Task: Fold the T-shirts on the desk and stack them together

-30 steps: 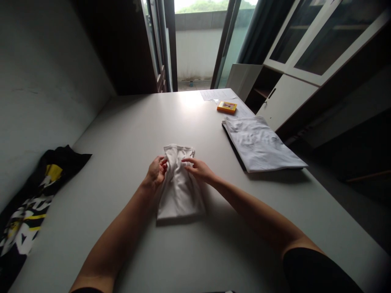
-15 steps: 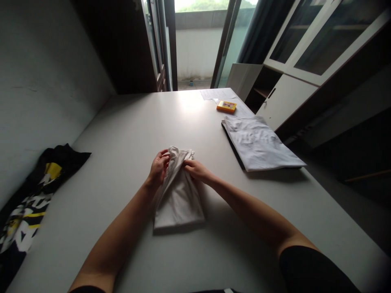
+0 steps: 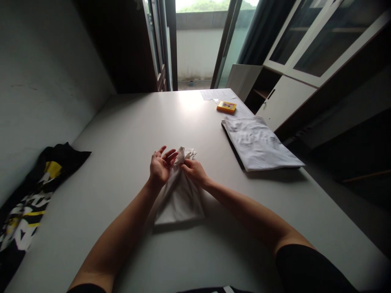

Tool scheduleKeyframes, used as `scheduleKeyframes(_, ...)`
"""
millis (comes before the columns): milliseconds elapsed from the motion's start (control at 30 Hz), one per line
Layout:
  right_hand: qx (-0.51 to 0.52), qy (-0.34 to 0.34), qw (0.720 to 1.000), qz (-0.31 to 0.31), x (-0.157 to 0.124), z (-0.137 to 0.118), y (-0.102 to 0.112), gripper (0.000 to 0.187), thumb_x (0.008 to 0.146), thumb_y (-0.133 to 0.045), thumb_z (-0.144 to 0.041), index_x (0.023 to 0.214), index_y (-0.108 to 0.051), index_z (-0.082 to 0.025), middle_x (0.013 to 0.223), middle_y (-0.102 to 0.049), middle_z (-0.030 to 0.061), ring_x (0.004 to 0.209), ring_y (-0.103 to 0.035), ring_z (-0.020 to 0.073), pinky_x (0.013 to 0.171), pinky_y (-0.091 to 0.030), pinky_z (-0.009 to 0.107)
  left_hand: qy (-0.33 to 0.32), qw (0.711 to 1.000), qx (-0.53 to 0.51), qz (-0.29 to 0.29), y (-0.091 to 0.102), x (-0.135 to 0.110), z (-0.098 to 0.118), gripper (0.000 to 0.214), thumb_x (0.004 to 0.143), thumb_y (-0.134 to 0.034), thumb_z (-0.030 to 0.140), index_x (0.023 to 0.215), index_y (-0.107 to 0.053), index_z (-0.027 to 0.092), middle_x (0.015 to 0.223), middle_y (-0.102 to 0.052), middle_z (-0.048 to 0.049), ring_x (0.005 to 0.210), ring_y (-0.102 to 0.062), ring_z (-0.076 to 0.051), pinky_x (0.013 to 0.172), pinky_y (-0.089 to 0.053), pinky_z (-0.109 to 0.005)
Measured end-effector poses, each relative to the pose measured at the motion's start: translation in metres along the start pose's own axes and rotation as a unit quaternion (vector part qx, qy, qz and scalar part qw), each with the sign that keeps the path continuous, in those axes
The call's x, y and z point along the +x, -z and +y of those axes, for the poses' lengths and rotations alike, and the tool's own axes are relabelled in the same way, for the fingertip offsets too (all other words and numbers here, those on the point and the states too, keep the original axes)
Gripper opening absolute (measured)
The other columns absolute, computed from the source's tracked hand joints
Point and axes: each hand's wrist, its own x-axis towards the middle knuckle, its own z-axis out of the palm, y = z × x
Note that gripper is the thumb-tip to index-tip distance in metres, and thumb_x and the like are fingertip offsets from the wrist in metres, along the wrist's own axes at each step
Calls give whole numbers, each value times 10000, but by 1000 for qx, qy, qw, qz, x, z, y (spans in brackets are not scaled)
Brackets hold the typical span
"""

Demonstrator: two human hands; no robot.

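Note:
A white folded cloth [image 3: 181,201], its exact kind unclear, lies on the white table [image 3: 100,195] in front of me. Its far end is bunched and lifted, while the near part spreads flat to a straight edge. My right hand [image 3: 195,171] pinches the gathered far end from the right side. On the left, my left hand [image 3: 161,165] is turned palm up with fingers spread, its fingertips beside the bunched fabric; whether they touch it I cannot tell.
At the right edge lies a folded white garment [image 3: 259,142] over something dark. Beyond it are a yellow-orange box [image 3: 226,107] and paper sheets [image 3: 216,94]. A black garment with yellow and white print [image 3: 33,199] lies along the left wall. White cabinets [image 3: 287,97] stand right.
My left hand has loosened from the cloth and its fingers have opened out, palm up. The far end of the cloth is bunched more tightly and shifted slightly right, still in my right hand.

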Motion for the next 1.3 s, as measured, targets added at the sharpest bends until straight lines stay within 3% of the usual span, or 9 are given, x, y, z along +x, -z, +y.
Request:
scheduleKeyframes(167, 49, 24, 995, 79, -4, 2, 9, 257, 926, -521, -386, 743, -549, -208, 672, -510, -21, 659, -474, 153, 635, -385, 255, -73, 989, 127, 10, 26, 9, -7, 368, 972, -500, 430, 1184, -638, 163, 926, -713, -69, 843, -703, -183, 868, -560, -339)
scheduleKeyframes(300, -10, 78, 977, 196, -7, -3, 42, 314, 988, -475, -457, 814, -559, -209, 791, -558, 33, 731, -510, 183, 715, -447, 303, -97, 981, 165, 6, 44, 15, -11, 346, 900, -607, 444, 1077, -684, 157, 848, -684, -39, 814, -664, -161, 839, -550, -304)
scheduleKeyframes(467, -145, 89, 936, 310, -3, -11, 109, 375, 1029, -381, -466, 917, -618, -198, 903, -600, 117, 907, -572, 262, 851, -488, 392, -92, 974, 207, -31, 48, 14, -14, 404, 884, -641, 487, 1062, -702, 129, 828, -688, -49, 775, -654, -169, 784, -540, -301)
scheduleKeyframes(600, -167, 139, 865, 452, -3, -18, 175, 410, 1041, -331, -475, 1061, -608, -173, 941, -582, 107, 937, -571, 257, 847, -480, 395, -93, 967, 232, -41, 48, 12, -16, 441, 885, -637, 517, 1068, -701, 121, 836, -693, -58, 776, -654, -176, 763, -525, -295)
scheduleKeyframes(700, -209, 194, 816, 503, -10, -29, 230, 302, 1011, -436, -444, 957, -588, -189, 849, -552, 53, 829, -526, 212, 819, -456, 370, -95, 965, 242, -42, 49, 11, -16, 448, 885, -632, 521, 1075, -698, 120, 838, -694, -60, 782, -647, -176, 768, -518, -294)
scheduleKeyframes(867, -363, 113, 821, 425, -6, -40, 316, 194, 970, -530, -284, 819, -595, -181, 812, -605, 50, 774, -491, 159, 802, -405, 296, -96, 962, 251, -45, 49, 13, -18, 428, 898, -627, 511, 1068, -703, 126, 841, -695, -58, 781, -642, -176, 772, -515, -298)
scheduleKeyframes(967, -429, 32, 833, 349, 22, -16, 346, 258, 993, -524, -311, 939, -690, -120, 956, -703, 120, 882, -563, 161, 842, -394, 279, -97, 962, 252, -41, 48, 15, -19, 425, 895, -633, 510, 1061, -706, 126, 839, -695, -59, 777, -644, -177, 761, -517, -297)
scheduleKeyframes(1133, -391, -204, 884, 157, 57, 75, 353, 279, 936, -636, -294, 1111, -787, -138, 1157, -756, 120, 1045, -664, 190, 904, -437, 237, -104, 964, 243, -36, 50, 14, -16, 421, 889, -632, 512, 1062, -695, 133, 821, -693, -52, 773, -646, -174, 761, -519, -294)
scheduleKeyframes(1300, -353, -272, 870, 208, 48, 135, 356, 381, 919, -579, -205, 1248, -762, -143, 1212, -749, 124, 1080, -684, 204, 961, -475, 252, -111, 963, 242, -38, 52, 14, -17, 413, 891, -634, 502, 1070, -691, 134, 815, -690, -51, 768, -646, -168, 764, -518, -289)
